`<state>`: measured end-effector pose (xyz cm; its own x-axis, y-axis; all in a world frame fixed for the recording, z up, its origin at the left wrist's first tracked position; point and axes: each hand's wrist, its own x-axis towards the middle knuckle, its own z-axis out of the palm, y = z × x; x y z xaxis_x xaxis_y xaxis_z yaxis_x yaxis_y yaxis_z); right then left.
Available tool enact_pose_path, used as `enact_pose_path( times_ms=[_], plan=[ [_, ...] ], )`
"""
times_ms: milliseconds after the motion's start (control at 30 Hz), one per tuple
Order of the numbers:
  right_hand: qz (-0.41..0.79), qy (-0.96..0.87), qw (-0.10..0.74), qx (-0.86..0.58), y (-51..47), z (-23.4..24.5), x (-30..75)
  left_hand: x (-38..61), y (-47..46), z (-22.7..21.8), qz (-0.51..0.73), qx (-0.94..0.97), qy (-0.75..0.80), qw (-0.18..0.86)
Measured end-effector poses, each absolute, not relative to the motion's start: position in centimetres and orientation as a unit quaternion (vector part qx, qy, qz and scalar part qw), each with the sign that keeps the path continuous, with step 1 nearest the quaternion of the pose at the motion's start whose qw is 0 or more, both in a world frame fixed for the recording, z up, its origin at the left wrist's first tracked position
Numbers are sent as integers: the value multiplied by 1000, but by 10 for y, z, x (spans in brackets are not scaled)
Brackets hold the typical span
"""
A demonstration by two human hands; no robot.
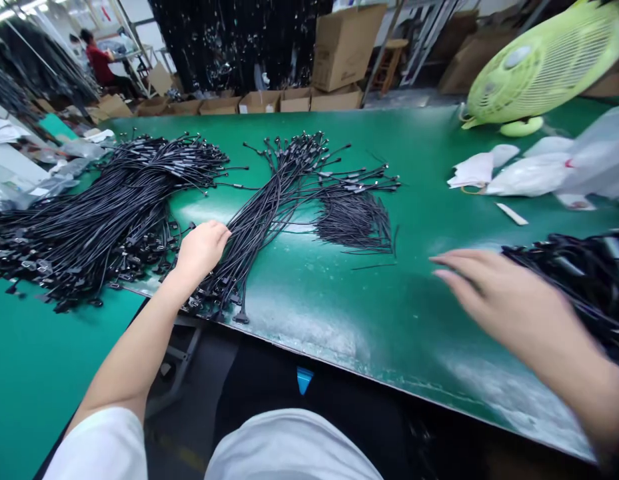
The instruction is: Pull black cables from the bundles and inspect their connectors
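Note:
My left hand (203, 248) is closed, its fingertips touching the left edge of a loose bundle of black cables (262, 210). What sits between those fingers is hidden. The bundle lies slantwise on the green table, with connectors at both ends. To its right is a pile of short thin black strips (354, 223), with a few cables crossing its top. My right hand (482, 283), slightly blurred, hovers over the table with fingers stretched out and nothing in them. Beside its wrist lies another heap of black cables (589, 280).
A large cable pile (124, 187) covers the table's left part. At the right are a yellow-green fan (534, 70), white plastic bags (539, 170) and a small white strip (512, 213). Cardboard boxes (259, 102) line the far edge; a person (102, 63) sits beyond.

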<state>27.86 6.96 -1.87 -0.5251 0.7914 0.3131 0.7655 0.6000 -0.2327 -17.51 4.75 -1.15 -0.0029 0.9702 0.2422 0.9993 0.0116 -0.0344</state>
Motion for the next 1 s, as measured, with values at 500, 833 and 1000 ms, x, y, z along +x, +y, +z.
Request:
enact_pose_path(
  times_ms=[500,833,1000],
  plan=[
    [116,-942,83,-304,57,-43,129,-138,-2,2,-293,-684,-667,-16],
    [146,-935,132,-295,74,-7,84,-96,-124,51,-216,-664,-487,-525],
    [82,-883,272,-373,151,33,67,-141,-135,36,-360,-548,-591,-469]
  ],
)
